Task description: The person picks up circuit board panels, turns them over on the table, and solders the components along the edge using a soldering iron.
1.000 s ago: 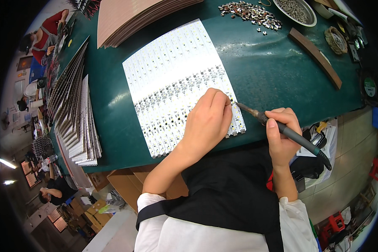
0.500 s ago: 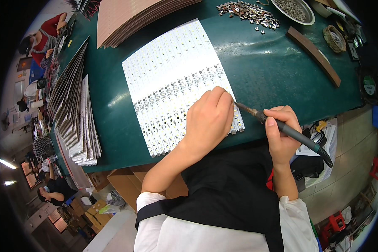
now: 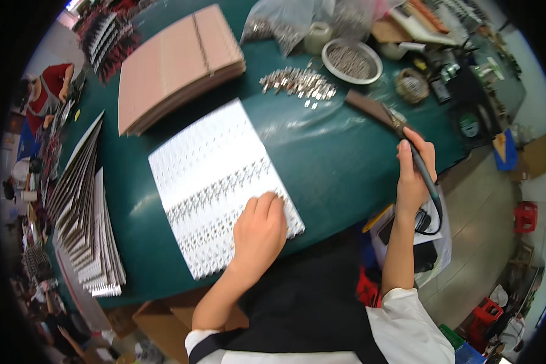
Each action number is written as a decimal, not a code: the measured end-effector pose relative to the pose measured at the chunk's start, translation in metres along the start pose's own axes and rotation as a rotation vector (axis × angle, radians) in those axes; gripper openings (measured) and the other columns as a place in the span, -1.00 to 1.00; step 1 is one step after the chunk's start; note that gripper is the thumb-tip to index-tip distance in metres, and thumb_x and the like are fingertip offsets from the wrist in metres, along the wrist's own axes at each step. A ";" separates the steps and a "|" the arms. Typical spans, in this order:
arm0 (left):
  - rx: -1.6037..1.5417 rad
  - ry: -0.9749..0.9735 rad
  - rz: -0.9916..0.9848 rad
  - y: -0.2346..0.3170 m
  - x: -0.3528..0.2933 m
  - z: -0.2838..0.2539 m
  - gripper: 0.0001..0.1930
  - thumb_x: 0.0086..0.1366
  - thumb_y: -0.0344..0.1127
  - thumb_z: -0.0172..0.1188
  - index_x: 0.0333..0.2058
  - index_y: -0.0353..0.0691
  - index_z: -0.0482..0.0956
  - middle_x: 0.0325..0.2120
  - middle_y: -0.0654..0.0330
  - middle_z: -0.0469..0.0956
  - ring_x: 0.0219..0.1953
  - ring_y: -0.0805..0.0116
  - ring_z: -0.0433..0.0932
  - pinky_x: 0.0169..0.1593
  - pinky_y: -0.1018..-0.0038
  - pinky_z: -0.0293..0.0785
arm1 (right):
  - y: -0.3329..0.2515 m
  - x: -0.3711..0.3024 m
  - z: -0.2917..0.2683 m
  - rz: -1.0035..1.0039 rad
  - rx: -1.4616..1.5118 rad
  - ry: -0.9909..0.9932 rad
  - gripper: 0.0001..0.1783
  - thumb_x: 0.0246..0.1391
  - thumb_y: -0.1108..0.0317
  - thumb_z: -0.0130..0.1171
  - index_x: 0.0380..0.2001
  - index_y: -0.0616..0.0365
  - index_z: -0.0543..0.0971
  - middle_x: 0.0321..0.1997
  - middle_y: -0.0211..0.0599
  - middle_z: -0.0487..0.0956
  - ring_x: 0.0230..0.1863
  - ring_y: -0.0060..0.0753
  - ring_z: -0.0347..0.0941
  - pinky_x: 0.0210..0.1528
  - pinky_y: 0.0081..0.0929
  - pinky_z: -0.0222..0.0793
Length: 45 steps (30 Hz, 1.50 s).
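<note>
A white panel of LED circuit boards (image 3: 209, 155), with rows of small parts across it, lies on the green table. Over its lower right part rests my left hand (image 3: 259, 233), fingers curled together; whatever is at the fingertips is hidden. My right hand (image 3: 415, 173) grips a soldering iron (image 3: 425, 171) by its dark handle, off to the right of the panel. The iron's tip end is at a brown curved bar (image 3: 369, 107), though blur hides whether they touch.
Small metal pieces (image 3: 300, 83) lie heaped beyond the panel, near a round dish of tiny parts (image 3: 352, 62). A pinkish stack of boards (image 3: 173, 67) stands at the far left. Fanned white panels (image 3: 82, 218) line the left side. A small round container (image 3: 411, 85) sits far right.
My right hand has carried the soldering iron away from the panel, up to the brown bar. My left hand stays over the panel. The view has shifted, showing more of the table's far side.
</note>
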<state>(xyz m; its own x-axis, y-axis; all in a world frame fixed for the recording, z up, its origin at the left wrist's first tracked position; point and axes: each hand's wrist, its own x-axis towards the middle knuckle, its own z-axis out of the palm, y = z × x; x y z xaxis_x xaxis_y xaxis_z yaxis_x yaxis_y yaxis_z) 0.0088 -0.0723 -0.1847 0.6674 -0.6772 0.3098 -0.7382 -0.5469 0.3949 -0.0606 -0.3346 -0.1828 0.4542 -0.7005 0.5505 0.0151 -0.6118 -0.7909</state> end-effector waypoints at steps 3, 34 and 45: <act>-0.001 -0.031 -0.024 -0.001 -0.007 -0.007 -0.85 0.09 -0.54 0.17 -0.31 -0.28 0.52 -0.29 0.11 0.51 -0.33 0.08 0.47 -0.27 0.27 0.47 | 0.017 0.046 0.000 -0.194 -0.258 0.144 -0.80 0.15 0.44 0.19 -0.15 0.16 0.65 -0.37 -0.33 0.44 -0.33 -0.43 0.38 -0.23 -0.51 0.32; -0.687 0.060 -0.368 -0.003 -0.128 -0.059 -0.72 0.24 -0.30 0.27 -0.06 -0.16 0.63 -0.32 0.16 0.54 -0.34 0.34 0.53 -0.25 0.50 0.48 | -0.102 -0.049 -0.020 0.097 0.517 0.016 -0.75 0.15 0.54 0.10 -0.21 0.11 0.26 -0.18 -0.21 0.43 -0.26 -0.56 0.27 -0.13 -0.59 0.22; 0.049 0.617 0.450 0.030 -0.022 -0.147 -0.68 0.03 -0.33 0.33 -0.17 -0.11 0.69 -0.30 0.32 0.54 -0.42 0.43 0.43 -0.30 0.53 0.38 | -0.204 -0.028 -0.012 -0.666 0.657 -0.380 -0.63 0.12 0.36 0.28 -0.23 -0.04 0.24 -0.30 -0.18 0.61 -0.24 -0.16 0.51 -0.02 -0.17 0.33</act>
<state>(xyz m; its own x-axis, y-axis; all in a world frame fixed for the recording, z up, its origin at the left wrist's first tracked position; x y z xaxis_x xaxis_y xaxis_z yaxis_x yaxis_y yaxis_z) -0.0131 -0.0015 -0.0528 0.2248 -0.4502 0.8642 -0.9456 -0.3148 0.0820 -0.0870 -0.1945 -0.0338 0.4264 -0.0564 0.9028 0.8049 -0.4318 -0.4071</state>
